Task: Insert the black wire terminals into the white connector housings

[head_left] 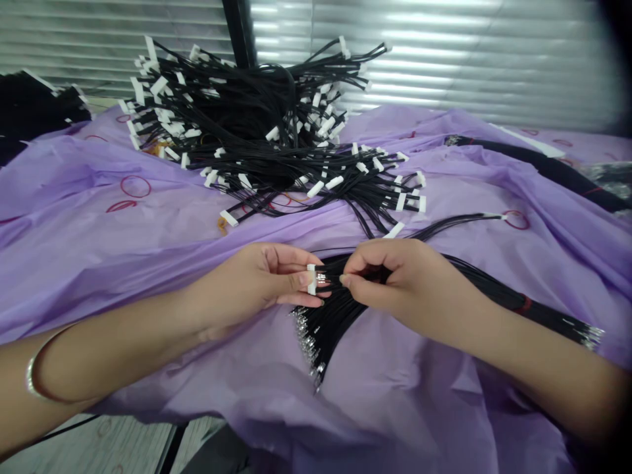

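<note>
The white connector [311, 280] is in front of you, near the middle of the view, above the purple sheet [187, 243]. Your left hand [276, 280] has its grip clamped on it, thumb on top, fingers beneath. Your right hand [399, 273] has thumb and forefinger pinched together on black wires [332, 278], their bright metal tips just beside the connector. Dark wires also run from the connector's two ends, so you look to be partway through this one, with the middle wires apparently left to seat; whether any is fully in, you cannot tell from here.

Under your hands a loose bundle [340, 316] fans out, its bare metal ends [306, 339] suggesting plenty remains. To the right lie more bare ends, bound by a red band [523, 304]. Beyond, a large heap of cables [251, 125] carries white connectors, likely the finished share. Loose red rubber bands [135, 187] lie left of it. You can read no brand, label or writing anywhere.
</note>
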`<state>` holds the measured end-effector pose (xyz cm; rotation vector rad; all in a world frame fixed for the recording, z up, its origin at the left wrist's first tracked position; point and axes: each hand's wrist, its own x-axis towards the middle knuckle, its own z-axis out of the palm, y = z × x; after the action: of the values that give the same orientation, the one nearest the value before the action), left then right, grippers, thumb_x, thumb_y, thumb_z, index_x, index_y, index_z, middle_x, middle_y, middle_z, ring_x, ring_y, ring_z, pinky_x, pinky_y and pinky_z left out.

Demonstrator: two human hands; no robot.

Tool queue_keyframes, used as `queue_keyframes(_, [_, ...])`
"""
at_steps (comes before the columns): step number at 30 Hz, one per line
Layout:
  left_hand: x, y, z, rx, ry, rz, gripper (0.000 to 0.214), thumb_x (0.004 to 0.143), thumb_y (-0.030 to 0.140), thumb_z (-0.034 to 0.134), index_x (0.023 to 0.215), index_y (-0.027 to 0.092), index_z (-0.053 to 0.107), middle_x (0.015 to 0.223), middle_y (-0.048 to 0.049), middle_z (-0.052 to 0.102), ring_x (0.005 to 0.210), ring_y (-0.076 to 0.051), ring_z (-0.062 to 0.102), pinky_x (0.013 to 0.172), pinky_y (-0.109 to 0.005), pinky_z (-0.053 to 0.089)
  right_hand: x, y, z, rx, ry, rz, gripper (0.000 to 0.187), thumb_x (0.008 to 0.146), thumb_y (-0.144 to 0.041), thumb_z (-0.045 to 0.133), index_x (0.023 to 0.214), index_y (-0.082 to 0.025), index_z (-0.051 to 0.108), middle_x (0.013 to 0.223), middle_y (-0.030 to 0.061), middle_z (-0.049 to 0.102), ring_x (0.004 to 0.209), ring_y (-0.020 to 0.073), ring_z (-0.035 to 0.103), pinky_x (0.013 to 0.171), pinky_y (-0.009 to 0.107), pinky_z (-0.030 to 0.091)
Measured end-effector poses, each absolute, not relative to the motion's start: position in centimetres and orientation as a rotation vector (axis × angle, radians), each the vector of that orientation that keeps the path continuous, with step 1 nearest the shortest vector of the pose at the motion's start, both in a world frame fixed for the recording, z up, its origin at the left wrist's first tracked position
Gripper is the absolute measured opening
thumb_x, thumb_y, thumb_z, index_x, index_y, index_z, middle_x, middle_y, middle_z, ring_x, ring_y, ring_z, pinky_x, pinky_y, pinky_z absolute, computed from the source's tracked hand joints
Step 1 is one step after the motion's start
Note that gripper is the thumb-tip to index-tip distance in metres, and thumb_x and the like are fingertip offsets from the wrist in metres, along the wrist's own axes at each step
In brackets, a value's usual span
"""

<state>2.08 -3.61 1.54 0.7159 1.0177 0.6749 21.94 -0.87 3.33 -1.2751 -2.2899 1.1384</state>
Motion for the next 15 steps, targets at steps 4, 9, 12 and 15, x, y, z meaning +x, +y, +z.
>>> queue_keyframes(4, [2.1,-3.55,1.49,0.728,1.023,0.678,0.01,0.078,0.013,0.066,0.087,0.017,0.069,0.081,-0.0008,0.071,0.076,-0.01,0.066,0.077,-0.021,0.055,21.8,-0.8,3.24,-1.287,-2.306,1.12,0.013,0.075,-0.017,0.056,0.063,-0.018,0.06,0.056,-0.0042,0.054,0.052,0.0081,0.045,0.046,0.02,0.031])
queue_keyframes(9, [2.3,-3.69,1.73,0.733,1.09,0.652,0.011,0.078,0.012,0.066,0.088,0.016,0.069,0.082,-0.0021,0.071,0.074,-0.011,0.066,0.072,-0.021,0.056,21.69,-0.73,3.03,-1.221,-2.309,1.051,0.015,0.076,-0.014,0.057,0.061,-0.019,0.06,0.056,-0.0047,0.055,0.05,0.0072,0.047,0.047,0.021,0.032])
queue_keyframes(12, [2.35,-3.63,1.93,0.737,1.112,0.642,0.011,0.077,0.012,0.066,0.086,0.016,0.07,0.083,-0.0016,0.071,0.076,-0.012,0.067,0.073,-0.022,0.056,21.81,-0.85,2.96,-1.187,-2.296,1.02,0.015,0.075,-0.012,0.058,0.061,-0.019,0.058,0.058,-0.0055,0.055,0.051,0.0068,0.047,0.05,0.021,0.034])
queue_keyframes(15, [2.26,-3.51,2.01,0.747,1.11,0.61,0.01,0.078,0.013,0.065,0.085,0.018,0.07,0.083,-0.0002,0.07,0.076,-0.013,0.067,0.074,-0.024,0.057,21.95,-0.99,3.03,-1.176,-2.287,1.015,0.014,0.075,-0.012,0.06,0.063,-0.019,0.057,0.06,-0.0054,0.055,0.054,0.007,0.048,0.052,0.021,0.036])
